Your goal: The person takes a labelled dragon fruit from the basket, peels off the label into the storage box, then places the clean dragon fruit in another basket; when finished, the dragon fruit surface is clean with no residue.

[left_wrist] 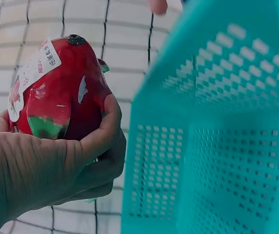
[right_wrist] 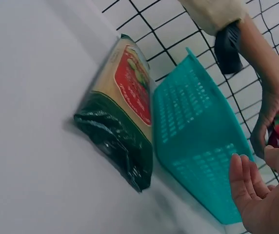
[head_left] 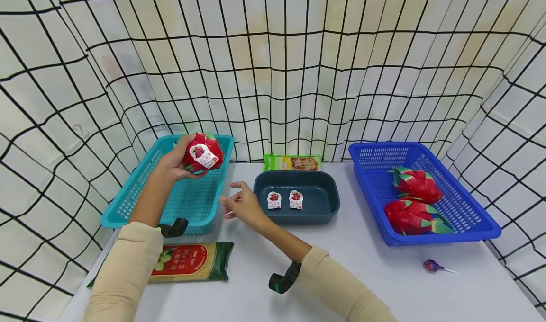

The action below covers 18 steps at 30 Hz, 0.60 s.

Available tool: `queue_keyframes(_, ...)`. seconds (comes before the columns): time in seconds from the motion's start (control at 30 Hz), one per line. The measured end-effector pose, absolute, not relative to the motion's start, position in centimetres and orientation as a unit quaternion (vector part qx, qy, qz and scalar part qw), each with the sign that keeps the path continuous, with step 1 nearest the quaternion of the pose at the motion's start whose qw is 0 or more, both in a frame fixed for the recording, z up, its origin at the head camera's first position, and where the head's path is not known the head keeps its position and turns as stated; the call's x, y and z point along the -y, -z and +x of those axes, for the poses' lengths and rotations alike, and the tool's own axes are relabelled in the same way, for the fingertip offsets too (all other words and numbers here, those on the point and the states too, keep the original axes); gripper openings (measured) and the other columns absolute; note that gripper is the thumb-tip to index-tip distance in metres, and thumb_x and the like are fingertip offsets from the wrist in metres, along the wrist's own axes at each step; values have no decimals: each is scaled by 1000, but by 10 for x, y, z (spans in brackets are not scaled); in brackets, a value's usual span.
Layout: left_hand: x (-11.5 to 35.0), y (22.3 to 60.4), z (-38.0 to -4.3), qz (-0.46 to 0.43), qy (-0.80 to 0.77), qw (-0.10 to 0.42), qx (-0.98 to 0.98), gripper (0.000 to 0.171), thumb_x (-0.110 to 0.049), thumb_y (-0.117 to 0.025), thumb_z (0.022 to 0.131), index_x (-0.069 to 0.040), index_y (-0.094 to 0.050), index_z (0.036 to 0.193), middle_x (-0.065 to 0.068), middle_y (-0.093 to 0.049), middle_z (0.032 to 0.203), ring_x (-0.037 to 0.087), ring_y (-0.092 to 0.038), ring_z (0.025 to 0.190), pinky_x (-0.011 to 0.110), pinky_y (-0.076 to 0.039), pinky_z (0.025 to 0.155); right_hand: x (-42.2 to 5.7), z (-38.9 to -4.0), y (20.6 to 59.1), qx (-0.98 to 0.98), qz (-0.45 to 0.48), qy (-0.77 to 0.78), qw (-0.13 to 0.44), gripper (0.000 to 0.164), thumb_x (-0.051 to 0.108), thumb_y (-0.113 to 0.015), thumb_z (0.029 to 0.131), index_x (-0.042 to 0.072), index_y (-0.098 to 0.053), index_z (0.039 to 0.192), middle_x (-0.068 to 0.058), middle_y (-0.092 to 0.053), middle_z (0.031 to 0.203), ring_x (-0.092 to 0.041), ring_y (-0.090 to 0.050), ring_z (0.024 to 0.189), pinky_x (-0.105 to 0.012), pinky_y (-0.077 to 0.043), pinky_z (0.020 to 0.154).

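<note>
My left hand (head_left: pixel 174 162) grips a red dragon fruit (head_left: pixel 213 147) with green-tipped scales, over the far part of the teal basket (head_left: pixel 177 210). A white label (head_left: pixel 200 152) with a fruit picture sits on the side of the fruit; the left wrist view shows that label (left_wrist: pixel 46 62) at an angle beside a small torn pale mark. My right hand (head_left: pixel 246 206) holds nothing, its fingers loosely bent, between the teal basket and a dark tray (head_left: pixel 320 213). Two similar labels, one left (head_left: pixel 274 200) and one right (head_left: pixel 296 200), lie in that tray.
A blue basket (head_left: pixel 371 194) at the right holds two dragon fruits (head_left: pixel 415 185). A green snack packet (head_left: pixel 294 163) lies behind the tray. Near the front are a pasta bag (head_left: pixel 187 263), partly behind my left forearm, and a lollipop (head_left: pixel 432 265). Black netting surrounds the table.
</note>
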<state>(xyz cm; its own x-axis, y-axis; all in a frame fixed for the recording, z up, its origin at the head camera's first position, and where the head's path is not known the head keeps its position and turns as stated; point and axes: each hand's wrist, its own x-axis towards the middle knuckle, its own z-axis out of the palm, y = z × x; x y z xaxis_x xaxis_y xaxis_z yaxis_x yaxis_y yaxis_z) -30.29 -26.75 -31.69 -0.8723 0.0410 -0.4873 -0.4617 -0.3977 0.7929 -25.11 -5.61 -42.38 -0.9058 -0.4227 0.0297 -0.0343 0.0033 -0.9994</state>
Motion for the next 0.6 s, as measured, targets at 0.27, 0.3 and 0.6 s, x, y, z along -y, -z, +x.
queue_keyframes(0.27,229,316,-270,-154,-803,115,-564,82,-44,-69,88,-29,-16,149,-6,-39,129,18,-28,134,35,-59,78,2,-252,418,-714,-172,666,131,25,12,-57,99,3,-56,122,-18,-65,95,-14,-66,73,-29,-61,68)
queue_keyframes(0.3,223,317,-264,-153,-804,109,-564,83,-44,-70,88,-29,-16,149,-6,-38,132,18,-27,136,35,-59,78,-5,-251,418,-720,-175,660,125,25,13,-57,99,3,-57,121,-19,-65,96,-15,-67,75,-29,-61,69)
queue_keyframes(0.6,178,332,-208,-152,-793,101,-582,83,-45,-65,91,-25,-13,152,0,-31,143,24,-25,140,32,-57,85,-61,-239,407,-748,-184,634,69,25,16,-59,98,0,-60,118,-26,-65,105,-33,-67,85,-31,-60,68)
